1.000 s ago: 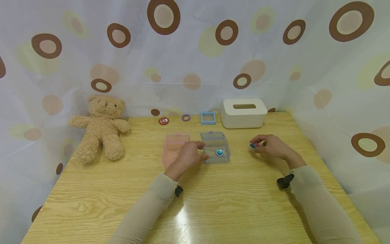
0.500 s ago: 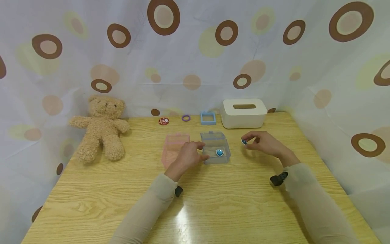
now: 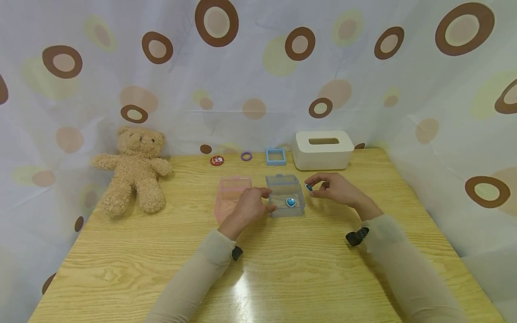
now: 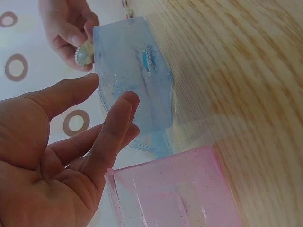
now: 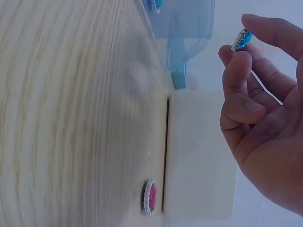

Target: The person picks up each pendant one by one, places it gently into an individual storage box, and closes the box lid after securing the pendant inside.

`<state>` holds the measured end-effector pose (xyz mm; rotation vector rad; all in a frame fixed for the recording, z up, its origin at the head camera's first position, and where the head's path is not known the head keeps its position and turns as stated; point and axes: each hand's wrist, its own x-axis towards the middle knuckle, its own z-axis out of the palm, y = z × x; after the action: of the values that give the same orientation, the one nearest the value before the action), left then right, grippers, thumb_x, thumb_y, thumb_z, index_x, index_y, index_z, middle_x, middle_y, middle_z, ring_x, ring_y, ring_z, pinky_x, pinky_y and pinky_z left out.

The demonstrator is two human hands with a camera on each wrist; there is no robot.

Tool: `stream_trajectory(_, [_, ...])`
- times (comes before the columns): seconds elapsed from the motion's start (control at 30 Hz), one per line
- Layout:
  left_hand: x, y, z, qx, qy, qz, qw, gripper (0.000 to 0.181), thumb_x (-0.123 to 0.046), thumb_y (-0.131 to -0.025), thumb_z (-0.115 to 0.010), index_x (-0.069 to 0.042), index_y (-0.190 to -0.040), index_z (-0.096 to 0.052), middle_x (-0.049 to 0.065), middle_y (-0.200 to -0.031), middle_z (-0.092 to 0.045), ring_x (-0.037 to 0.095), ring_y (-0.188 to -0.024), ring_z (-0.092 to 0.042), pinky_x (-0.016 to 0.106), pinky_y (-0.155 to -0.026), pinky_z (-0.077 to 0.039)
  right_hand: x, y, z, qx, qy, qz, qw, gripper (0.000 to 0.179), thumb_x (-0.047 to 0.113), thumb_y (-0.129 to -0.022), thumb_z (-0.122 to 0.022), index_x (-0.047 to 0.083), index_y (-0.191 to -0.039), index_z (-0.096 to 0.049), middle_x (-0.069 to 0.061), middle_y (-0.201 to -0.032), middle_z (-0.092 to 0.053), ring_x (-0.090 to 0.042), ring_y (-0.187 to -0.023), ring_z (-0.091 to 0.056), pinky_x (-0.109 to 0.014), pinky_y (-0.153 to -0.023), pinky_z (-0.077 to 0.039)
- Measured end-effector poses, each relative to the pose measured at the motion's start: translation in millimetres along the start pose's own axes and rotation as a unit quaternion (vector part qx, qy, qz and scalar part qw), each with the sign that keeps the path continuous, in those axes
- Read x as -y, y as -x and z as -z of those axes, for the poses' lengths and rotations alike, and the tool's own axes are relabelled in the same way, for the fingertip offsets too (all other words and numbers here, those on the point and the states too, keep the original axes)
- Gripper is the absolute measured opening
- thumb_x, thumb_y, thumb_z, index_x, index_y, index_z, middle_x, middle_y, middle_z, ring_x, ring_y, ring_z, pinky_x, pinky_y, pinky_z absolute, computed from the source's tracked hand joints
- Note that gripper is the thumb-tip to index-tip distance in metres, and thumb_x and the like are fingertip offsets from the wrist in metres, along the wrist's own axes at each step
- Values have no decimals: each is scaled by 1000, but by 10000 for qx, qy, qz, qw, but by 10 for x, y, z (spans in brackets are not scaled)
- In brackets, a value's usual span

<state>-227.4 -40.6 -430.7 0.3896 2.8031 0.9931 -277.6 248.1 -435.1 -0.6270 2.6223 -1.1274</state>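
My right hand (image 3: 340,189) pinches a heart- or drop-like blue gem (image 5: 243,40) with a beaded edge between thumb and fingertips, held just off the right wall of a clear blue box (image 3: 285,211). The box's lid stands open at the back, and a second blue gem (image 3: 291,202) lies inside. At the box's left wall is my left hand (image 3: 250,204), its thumb and fingers loosely spread; the fingertips are at the wall. Behind that hand stands an open pink box (image 3: 224,204), partly hidden. A pink gem (image 5: 150,197) with a beaded edge lies on the table in the right wrist view.
Along the back are a white tissue box (image 3: 323,154), a light blue square frame (image 3: 276,163), a purple ring (image 3: 243,156) and a red round badge (image 3: 216,160). A teddy bear (image 3: 137,172) sits at the left. A patterned curtain (image 3: 250,67) hangs behind the wooden table (image 3: 299,269).
My right hand has moved left with the blue gem, from near the pink gem to beside the blue box. My left hand has stayed in place.
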Motion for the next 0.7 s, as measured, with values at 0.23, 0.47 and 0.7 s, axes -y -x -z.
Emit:
stream_trajectory(0.23, [-8,1,-7,-6,157,49,9999,51,-25,-88,-78,-5,-132,-64,15,-124,-70,39,-125,-55,47,-111,-42,128,-90,-112,144,-119,119,9998,38,17,-91,-74,8,-127,-66,-11,-117,-68,-24,-71,-62,-26,-64,-49])
stream_trajectory(0.47, [-13,-8,13,-26,111,-23,9999,49,-25,-88,-78,-4,-131,-65,15,-123,-70,36,-124,-59,46,-109,-45,179,-224,-232,373,84,140,9992,37,21,-90,-75,13,-126,-68,-4,-115,-69,-11,-57,-49,-25,-56,-43])
stream_trajectory(0.7, [-5,-8,10,5,24,-79,10000,49,-26,-88,-77,-5,-131,-65,14,-123,-71,34,-123,-60,44,-108,-46,225,-296,-321,615,531,283,9963,36,22,-90,-74,12,-125,-68,-5,-116,-70,-13,-61,-52,-28,-59,-47])
